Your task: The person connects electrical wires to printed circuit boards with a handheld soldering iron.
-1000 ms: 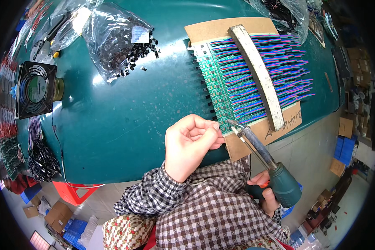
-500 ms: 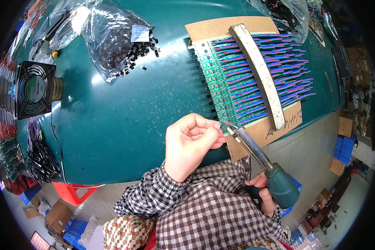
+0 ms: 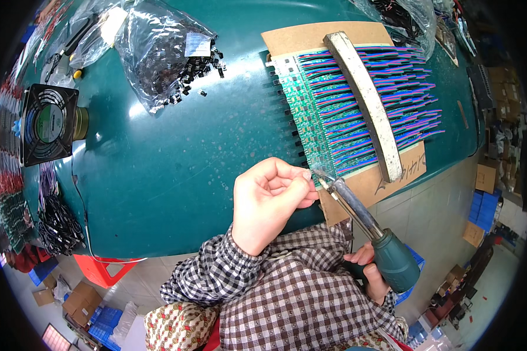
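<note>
"Well, what could go wrong?"

"A burn, perhaps: the left hand [image 3: 268,205] has its fingers pinched together, on what I cannot tell, right beside the tip of the soldering iron [image 3: 396,258], clasped in the fingers of the right hand [image 3: 377,282]."

"And the circuit boards [image 3: 308,120]?"

"On cardboard [image 3: 334,209], on the tabletop [image 3: 187,175], wires [image 3: 413,117] under a metal bar [image 3: 364,102]; a nudge could shift them."

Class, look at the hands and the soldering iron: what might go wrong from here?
1. The left hand is close to the tip of the soldering iron, so a slip might burn a finger.
2. The circuit boards lie packed side by side, so a stray tip might scorch a neighbour.
3. The bar lies across the wires; a knock might shift them.
</note>
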Available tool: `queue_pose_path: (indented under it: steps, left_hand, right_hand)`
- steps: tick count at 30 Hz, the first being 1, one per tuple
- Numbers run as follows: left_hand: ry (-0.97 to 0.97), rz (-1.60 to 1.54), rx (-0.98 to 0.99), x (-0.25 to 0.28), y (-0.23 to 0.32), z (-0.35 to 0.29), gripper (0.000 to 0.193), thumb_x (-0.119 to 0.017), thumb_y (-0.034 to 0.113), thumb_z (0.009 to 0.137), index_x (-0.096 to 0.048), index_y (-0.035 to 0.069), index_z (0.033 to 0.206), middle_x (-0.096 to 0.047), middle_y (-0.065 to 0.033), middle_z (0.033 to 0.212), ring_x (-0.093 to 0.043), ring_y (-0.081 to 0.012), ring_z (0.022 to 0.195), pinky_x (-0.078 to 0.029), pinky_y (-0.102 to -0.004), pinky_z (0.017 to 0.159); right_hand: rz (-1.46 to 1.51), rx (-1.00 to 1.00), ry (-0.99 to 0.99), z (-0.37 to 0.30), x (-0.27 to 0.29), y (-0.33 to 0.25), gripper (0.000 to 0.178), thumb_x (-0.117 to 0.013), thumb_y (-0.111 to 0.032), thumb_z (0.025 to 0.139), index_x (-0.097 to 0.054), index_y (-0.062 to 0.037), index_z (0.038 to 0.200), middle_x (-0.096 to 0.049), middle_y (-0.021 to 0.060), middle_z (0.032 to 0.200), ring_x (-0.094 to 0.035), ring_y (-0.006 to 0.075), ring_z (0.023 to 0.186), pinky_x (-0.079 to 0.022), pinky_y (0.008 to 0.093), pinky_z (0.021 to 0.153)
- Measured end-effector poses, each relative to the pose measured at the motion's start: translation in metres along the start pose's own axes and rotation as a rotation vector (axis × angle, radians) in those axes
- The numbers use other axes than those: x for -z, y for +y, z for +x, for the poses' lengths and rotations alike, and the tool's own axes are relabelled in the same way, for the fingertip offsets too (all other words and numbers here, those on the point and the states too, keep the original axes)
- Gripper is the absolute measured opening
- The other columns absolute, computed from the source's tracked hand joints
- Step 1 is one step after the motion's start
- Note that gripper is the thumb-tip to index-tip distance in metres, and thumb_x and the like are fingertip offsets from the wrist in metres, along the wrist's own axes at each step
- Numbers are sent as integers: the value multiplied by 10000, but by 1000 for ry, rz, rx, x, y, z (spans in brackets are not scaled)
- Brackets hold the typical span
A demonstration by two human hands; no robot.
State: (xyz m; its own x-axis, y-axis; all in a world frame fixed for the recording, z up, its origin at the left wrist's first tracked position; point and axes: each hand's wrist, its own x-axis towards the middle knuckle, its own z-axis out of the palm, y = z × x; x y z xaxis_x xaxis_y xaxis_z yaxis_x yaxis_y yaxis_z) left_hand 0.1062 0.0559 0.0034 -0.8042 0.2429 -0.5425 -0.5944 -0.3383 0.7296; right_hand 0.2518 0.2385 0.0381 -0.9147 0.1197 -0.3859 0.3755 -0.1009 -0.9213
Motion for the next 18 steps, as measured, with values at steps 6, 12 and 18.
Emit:
queue_pose_path:
  steps: [6,12,18]
  left_hand:
    - [8,0,3,0,0,0,111,-556,73,824,-533,-33,801,-613,-127,747,-624,-164,667,-531,-248,588]
    - [9,4,-1,0,0,0,109,-556,73,824,-533,-32,806,-613,-124,745,-624,-167,665,-532,-251,588]
    - [8,3,0,0,0,0,103,-556,72,825,-531,-27,806,-612,-121,747,-626,-172,669,-531,-256,590]
  right_hand:
    - [1,-7,-2,-1,-2,1,441,-577,-248,793,-402,80,1029,-465,103,788,-502,218,775,-493,426,738]
    - [-12,-5,16,0,-6,-2,327,-566,-260,784,-464,44,853,-456,112,770,-498,210,754,-501,418,719]
    - [19,23,55,-2,-7,2,360,-582,-289,763,-464,45,829,-450,120,751,-503,214,732,-513,393,684]
